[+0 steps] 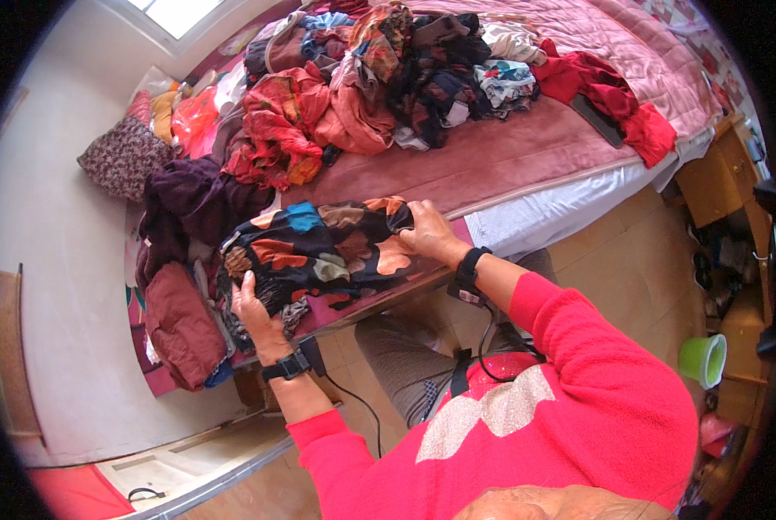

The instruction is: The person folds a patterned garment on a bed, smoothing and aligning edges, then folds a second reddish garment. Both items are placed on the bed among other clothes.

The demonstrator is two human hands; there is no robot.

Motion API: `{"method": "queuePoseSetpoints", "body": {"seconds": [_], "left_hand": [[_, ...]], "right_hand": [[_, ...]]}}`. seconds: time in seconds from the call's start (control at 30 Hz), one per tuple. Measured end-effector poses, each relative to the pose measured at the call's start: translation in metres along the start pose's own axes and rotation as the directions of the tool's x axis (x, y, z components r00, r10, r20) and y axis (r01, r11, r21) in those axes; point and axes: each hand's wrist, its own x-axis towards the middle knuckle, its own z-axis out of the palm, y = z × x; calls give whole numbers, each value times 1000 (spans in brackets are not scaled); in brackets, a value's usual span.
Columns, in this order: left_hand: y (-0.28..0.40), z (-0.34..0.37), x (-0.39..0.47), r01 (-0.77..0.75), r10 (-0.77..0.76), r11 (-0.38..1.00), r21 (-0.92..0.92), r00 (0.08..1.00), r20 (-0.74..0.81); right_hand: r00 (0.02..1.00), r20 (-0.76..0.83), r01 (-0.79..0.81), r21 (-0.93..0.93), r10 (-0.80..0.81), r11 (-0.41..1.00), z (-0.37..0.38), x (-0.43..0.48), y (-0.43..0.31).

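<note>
A dark garment with orange, brown and teal patches [342, 250] stretches along the near edge of the bed, between my two hands. My right hand [430, 229] grips its right end, the fingers partly hidden by cloth. At the opposite end, my left hand [256, 318] has its thumb on the gathered, dark elastic-looking part, and its other fingers are out of sight underneath. Just left of the garment lie a folded maroon cloth [185, 328] and a dark purple knitted garment [199, 201].
A large heap of mixed clothes [362, 84] covers the back of the bed [492, 162]. To its right lie a red garment [648, 130] and a dark flat phone-like object [597, 121]. A patterned cushion [126, 158] leans near the wall. A green bucket [701, 361] stands beside wooden furniture.
</note>
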Motion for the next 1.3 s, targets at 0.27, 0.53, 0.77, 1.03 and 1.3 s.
{"method": "queuePoseSetpoints", "body": {"seconds": [0.27,0.53,0.77,1.03,1.3], "left_hand": [[21,-38,7,18,-14,999,41,995,-101],[24,-59,18,26,-21,999,41,994,-110],[20,-41,24,135,-141,986,-97,988,-58],[-68,-13,9,357,-383,890,284,923,40],[-96,3,15,91,-175,759,644,982,67]], "right_hand": [[989,-91,132,182,-117,974,0,2,-3],[981,148,-190,853,123,486,-11,20,-8],[984,58,-138,853,170,503,-36,53,23],[964,-89,-106,735,250,670,-172,53,133],[923,-284,-51,576,259,816,-171,40,176]]}}
